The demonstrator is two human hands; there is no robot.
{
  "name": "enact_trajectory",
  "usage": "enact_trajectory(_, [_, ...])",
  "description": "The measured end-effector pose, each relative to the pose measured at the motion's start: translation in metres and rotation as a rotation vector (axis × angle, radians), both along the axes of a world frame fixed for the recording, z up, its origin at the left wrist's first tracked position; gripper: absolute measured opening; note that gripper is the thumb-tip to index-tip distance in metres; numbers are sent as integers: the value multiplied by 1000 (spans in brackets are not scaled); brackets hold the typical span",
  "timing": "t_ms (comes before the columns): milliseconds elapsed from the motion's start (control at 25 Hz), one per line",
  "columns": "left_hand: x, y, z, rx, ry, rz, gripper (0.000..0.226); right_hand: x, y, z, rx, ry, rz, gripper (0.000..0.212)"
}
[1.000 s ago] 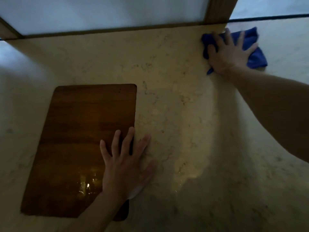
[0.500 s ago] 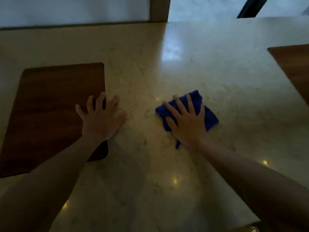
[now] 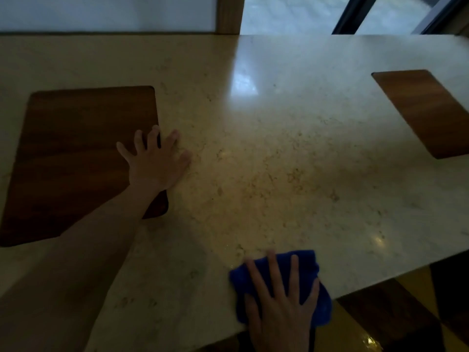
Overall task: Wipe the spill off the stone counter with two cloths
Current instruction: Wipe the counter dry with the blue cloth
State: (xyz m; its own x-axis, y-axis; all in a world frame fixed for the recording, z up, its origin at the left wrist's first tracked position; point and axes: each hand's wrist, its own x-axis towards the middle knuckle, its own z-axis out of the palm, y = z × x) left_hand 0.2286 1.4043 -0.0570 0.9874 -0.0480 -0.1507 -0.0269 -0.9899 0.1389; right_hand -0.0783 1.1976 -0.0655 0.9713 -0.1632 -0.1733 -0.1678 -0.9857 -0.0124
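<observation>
Right now my right hand [image 3: 281,306] lies flat with its fingers [image 3: 275,273] straight and spread, pressing a blue cloth [image 3: 308,265] onto the stone counter [image 3: 291,153] at its near edge; part of the cloth hangs just over that edge. My left hand [image 3: 158,162] is spread out too, holding nothing, its palm on the stone and its outer fingertips [image 3: 138,138] overlapping the right edge of a dark wooden board [image 3: 76,153] set into or lying on the counter, I cannot tell which. I see only this one cloth. Outward from the hands, the stone is pale beige with brown speckles and polished enough to show a bright window reflection [image 3: 243,80] near the far edge and small points of light. A second wooden board [image 3: 426,110] sits well apart at the far right. Behind the counter run a white panel [image 3: 106,12], a wooden post [image 3: 229,13] and glazing with dark frames [image 3: 347,13]. Below the near edge, a glossy yellow and dark floor [image 3: 380,323] shows.
</observation>
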Motion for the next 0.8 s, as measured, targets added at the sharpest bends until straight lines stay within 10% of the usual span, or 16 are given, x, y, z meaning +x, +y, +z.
enact_trajectory(280, [2, 0, -3, 12, 17, -20, 70, 100, 32, -4, 81, 26, 9, 58])
enact_trajectory(800, [5, -1, -8, 49, 27, -22, 71, 605, 3, -2, 152, -40, -47, 56])
